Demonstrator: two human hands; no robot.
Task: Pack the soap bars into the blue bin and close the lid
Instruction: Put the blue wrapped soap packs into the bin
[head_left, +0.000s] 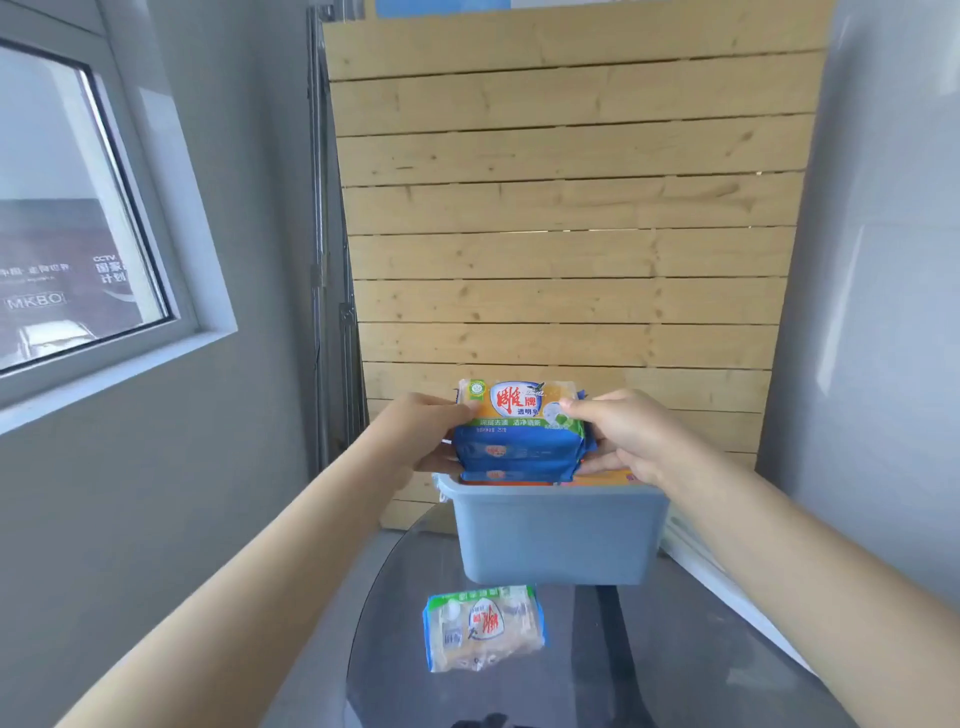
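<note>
A blue bin (556, 535) stands on a round glass table, its top uncovered. Just above its rim I hold a stack of wrapped soap bars (519, 431), orange and blue packs with red lettering. My left hand (431, 431) grips the stack's left side and my right hand (628, 436) grips its right side. Orange packs show inside the bin under the stack. One more soap pack (483, 629) lies flat on the table in front of the bin. No lid is clearly visible.
The glass table (701, 665) has a curved left edge. A white flat object (696, 551) lies to the right of the bin. A wooden slat panel (566, 208) stands behind, with grey walls and a window (67, 218) at the left.
</note>
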